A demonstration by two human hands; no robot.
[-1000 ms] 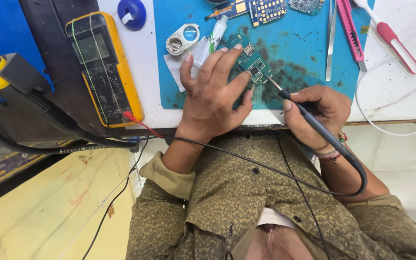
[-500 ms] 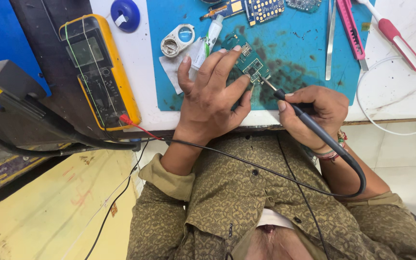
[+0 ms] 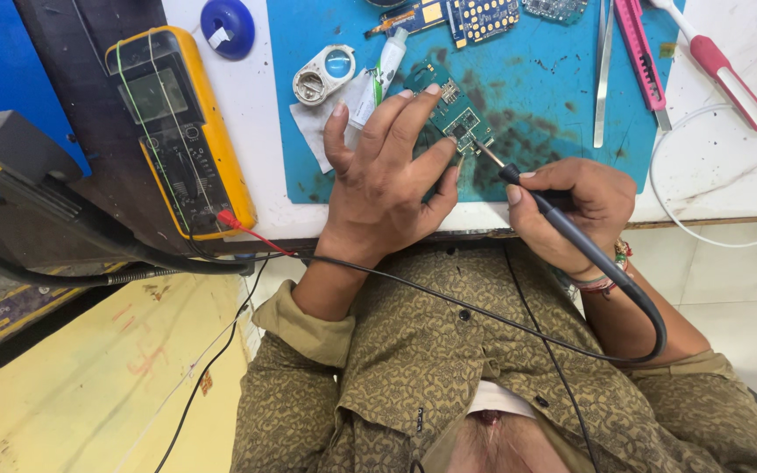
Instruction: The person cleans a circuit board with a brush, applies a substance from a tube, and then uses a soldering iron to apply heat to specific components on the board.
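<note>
Palm-down, left hand (image 3: 387, 188) pins circuit board (image 3: 453, 118).

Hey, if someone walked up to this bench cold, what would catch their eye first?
Probably the two hands at the centre: the left hand pins a small green circuit board to the blue work mat, while the right hand holds a black soldering iron with its tip on the board. Next, the yellow multimeter to the left, on the dark surface beside the mat.
</note>
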